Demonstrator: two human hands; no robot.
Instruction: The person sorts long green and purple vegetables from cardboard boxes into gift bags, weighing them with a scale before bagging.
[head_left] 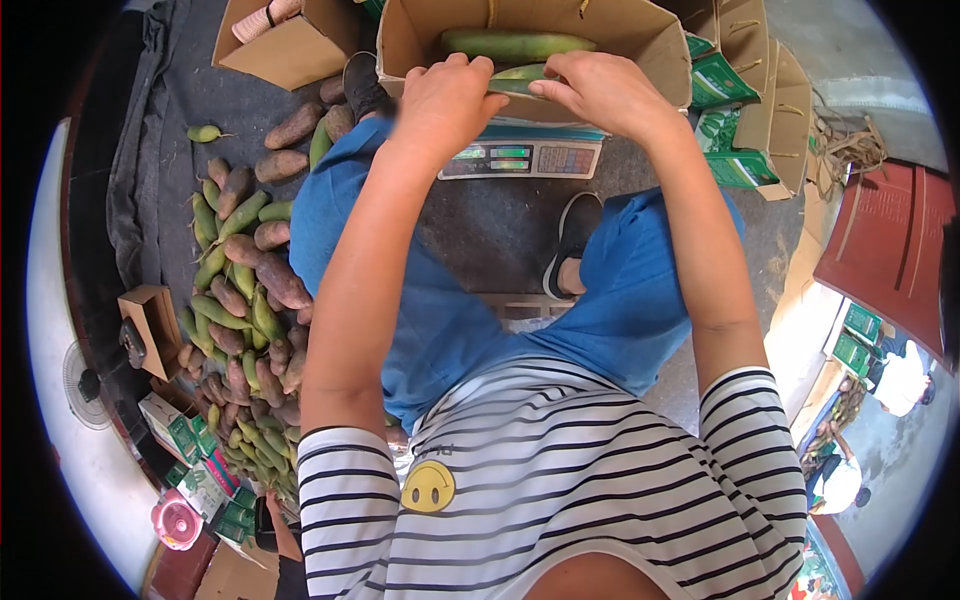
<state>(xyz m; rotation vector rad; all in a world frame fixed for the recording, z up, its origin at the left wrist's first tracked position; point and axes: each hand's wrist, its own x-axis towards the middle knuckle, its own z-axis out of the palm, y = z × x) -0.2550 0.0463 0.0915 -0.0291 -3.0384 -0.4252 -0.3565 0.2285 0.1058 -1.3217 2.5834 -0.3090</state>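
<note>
A cardboard box [640, 65] stands open in front of me on a digital scale [520, 158]. Inside it, a long green radish [515, 44] lies crosswise near the far side. Closer to me is another green radish [512, 87], its ends hidden by my hands. My left hand [445, 105] has its fingers curled at that radish's left end, thumb pointing inward. At the right end, my right hand [605, 92] is closed, with its thumb against the radish. A further piece of green radish [522, 72] shows just behind the held one.
Brown-skinned tubers [280, 280] and green radishes lie heaped on dark cloth at left. An open carton [285, 40] stands at upper left. Green-printed boxes [740, 150] line the right. Below me is a low stool [520, 308]. Other people [900, 380] are at far right.
</note>
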